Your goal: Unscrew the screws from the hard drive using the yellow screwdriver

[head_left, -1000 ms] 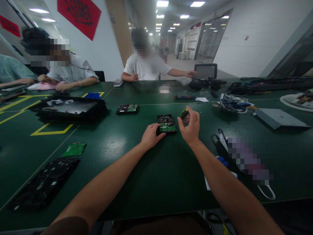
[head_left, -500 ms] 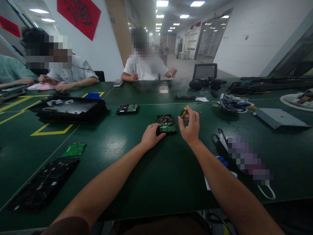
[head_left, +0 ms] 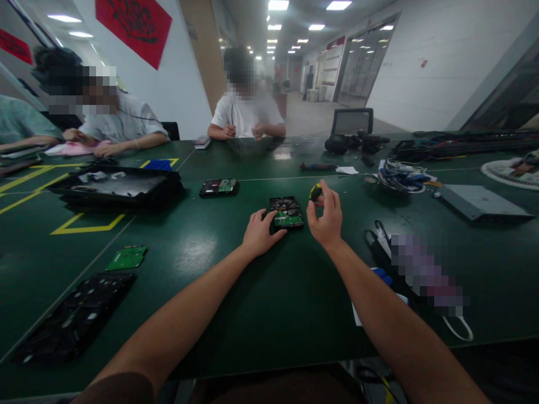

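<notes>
A hard drive (head_left: 287, 212) with a green circuit board lies flat on the dark green table in front of me. My left hand (head_left: 259, 233) grips its near left corner, thumb along the front edge and index finger at the left side. Just right of the drive, my right hand (head_left: 326, 216) pinches a screwdriver (head_left: 315, 192) by its yellow and black handle. The screwdriver's shaft and tip cannot be made out. Farther left sits a second hard drive (head_left: 219, 187).
At left are a black tray (head_left: 126, 188), a loose green circuit board (head_left: 127, 257) and a black panel (head_left: 76, 317). A cable bundle (head_left: 400, 177), a grey metal box (head_left: 482, 203) and a pouch-like item (head_left: 425, 272) lie at right. Co-workers sit across the table.
The screwdriver handle has turned slightly in my right hand's fingers. My left hand's fingers have shifted a little at the drive's edge. The co-worker opposite has drawn one hand inward.
</notes>
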Available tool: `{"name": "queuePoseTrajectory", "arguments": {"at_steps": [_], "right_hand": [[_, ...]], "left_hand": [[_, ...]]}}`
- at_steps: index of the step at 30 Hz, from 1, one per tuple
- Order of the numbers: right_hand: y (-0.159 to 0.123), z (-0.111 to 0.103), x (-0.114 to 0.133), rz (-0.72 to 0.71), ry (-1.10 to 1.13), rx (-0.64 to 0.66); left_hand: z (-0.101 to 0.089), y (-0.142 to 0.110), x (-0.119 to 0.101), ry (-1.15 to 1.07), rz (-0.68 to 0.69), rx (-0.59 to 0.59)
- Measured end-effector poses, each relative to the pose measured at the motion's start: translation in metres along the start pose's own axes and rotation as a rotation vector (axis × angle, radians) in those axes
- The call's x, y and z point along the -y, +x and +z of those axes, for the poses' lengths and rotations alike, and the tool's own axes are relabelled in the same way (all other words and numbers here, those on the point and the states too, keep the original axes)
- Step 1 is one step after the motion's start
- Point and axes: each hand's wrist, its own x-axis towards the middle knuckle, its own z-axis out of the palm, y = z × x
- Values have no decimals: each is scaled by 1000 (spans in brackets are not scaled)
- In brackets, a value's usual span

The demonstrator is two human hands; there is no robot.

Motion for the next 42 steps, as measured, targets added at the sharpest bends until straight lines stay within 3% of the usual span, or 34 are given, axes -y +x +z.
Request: {"name": "queuePoseTrajectory", "arguments": {"at_steps": [42], "right_hand": [[0,-1,0,25,-12,20]], "left_hand": [[-5,1,-2,-100,45,-21]]}}
